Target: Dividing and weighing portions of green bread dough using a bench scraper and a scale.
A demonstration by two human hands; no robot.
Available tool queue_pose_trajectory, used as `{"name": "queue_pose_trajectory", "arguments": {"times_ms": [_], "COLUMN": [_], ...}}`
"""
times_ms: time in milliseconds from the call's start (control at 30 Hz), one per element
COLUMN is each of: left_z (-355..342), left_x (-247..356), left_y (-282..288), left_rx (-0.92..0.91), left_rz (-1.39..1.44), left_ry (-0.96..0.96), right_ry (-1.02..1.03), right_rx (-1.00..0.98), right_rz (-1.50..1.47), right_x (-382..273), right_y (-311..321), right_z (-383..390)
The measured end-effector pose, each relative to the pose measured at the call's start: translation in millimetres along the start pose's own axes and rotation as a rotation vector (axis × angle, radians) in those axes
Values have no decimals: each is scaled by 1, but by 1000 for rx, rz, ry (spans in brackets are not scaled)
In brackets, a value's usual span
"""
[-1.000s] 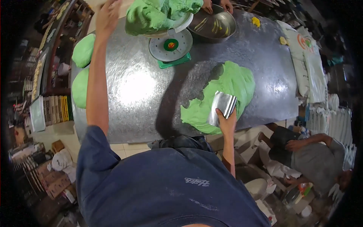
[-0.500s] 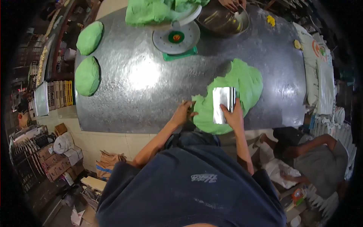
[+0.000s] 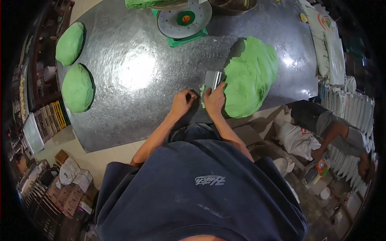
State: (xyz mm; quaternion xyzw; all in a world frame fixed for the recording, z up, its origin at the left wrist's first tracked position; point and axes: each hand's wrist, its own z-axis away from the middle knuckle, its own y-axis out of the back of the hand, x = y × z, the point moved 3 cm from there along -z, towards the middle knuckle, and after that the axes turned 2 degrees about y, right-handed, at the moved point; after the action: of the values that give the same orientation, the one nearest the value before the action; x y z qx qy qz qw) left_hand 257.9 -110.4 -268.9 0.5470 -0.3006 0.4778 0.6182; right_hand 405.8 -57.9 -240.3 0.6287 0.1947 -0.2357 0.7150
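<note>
My right hand grips a steel bench scraper on the metal table, just left of a large, rough-edged slab of green dough. A narrow strip of green dough lies by the scraper. My left hand is at the table to the left of it, fingers curled in; whether they hold something is hidden. Two smooth green dough lumps sit on the table's left.
A dial scale with green dough on top stands at the back, beside a metal bowl. White sacks line the right. A person is low at the lower right. Crates and cardboard boxes are on the left.
My left hand came down from the upper left to beside the scraper. My right hand moved the scraper leftward off the dough slab onto the table. The slab now lies farther right of it.
</note>
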Motion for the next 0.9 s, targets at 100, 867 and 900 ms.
{"name": "queue_pose_trajectory", "arguments": {"times_ms": [100,867,900], "left_z": [-20,-218,-208], "left_x": [40,244,219], "left_y": [43,149,161], "left_rx": [-28,946,1014], "left_rz": [59,-282,-372], "left_ry": [113,-653,-605], "right_ry": [-75,658,671], "right_rx": [154,-280,-415], "right_rz": [-315,-59,-54], "right_x": [11,-274,-310], "right_y": [7,115,108], "right_z": [-1,-464,-420]}}
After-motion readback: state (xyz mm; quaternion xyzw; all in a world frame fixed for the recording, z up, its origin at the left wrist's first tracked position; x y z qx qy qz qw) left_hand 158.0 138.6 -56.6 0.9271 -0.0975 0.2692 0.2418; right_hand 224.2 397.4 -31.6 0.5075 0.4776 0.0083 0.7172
